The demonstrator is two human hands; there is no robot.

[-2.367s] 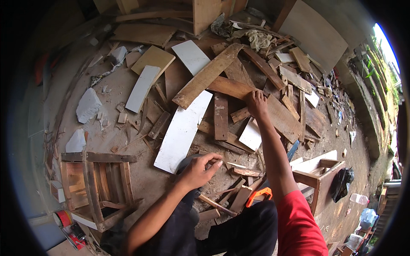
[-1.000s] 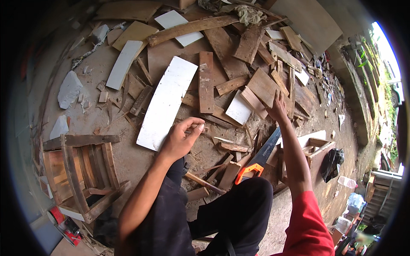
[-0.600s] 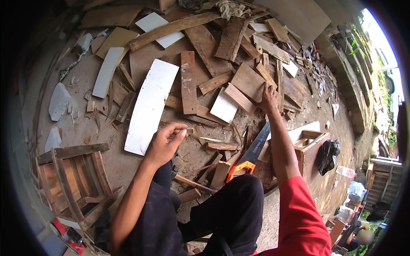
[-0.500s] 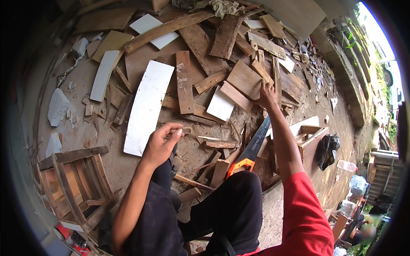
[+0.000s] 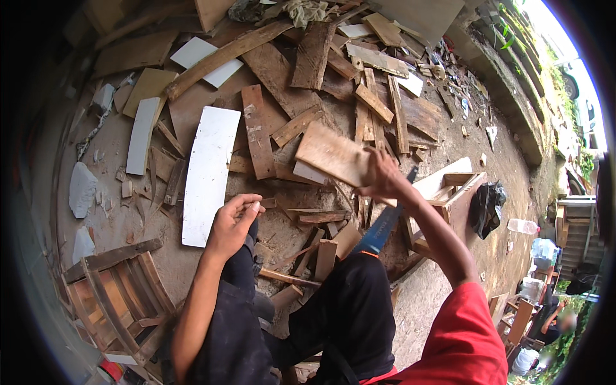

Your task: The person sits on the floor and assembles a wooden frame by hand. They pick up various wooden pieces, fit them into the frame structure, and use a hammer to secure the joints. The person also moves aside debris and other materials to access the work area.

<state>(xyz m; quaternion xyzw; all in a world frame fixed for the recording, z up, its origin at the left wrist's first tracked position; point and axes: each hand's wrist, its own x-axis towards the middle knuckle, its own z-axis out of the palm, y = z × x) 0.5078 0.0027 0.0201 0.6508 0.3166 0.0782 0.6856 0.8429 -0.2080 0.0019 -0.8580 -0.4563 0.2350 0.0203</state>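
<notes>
My right hand (image 5: 384, 173) grips the right end of a flat brown wooden board (image 5: 332, 154), lifted and slightly blurred above the scrap pile. A white panel (image 5: 310, 172) shows partly from under that board. My left hand (image 5: 235, 221) is closed in a pinch near my knee, with a small piece of wood (image 5: 269, 203) at its fingertips. Below my right hand, a handsaw (image 5: 384, 228) leans with its blade upward; my knee hides most of its orange handle. A long white board (image 5: 210, 176) lies left of centre, beyond my left hand.
Scrap planks (image 5: 258, 131) cover the ground ahead. A slatted wooden frame (image 5: 122, 298) stands at lower left, and an open wooden box (image 5: 449, 196) at right beside a black plastic bag (image 5: 487, 208). A concrete ledge (image 5: 494, 96) borders the right side. Another person (image 5: 552, 321) is at far right.
My right hand has picked up the brown board from the pile and drawn it left and nearer. The view has shifted slightly; my left hand keeps its pinch.
</notes>
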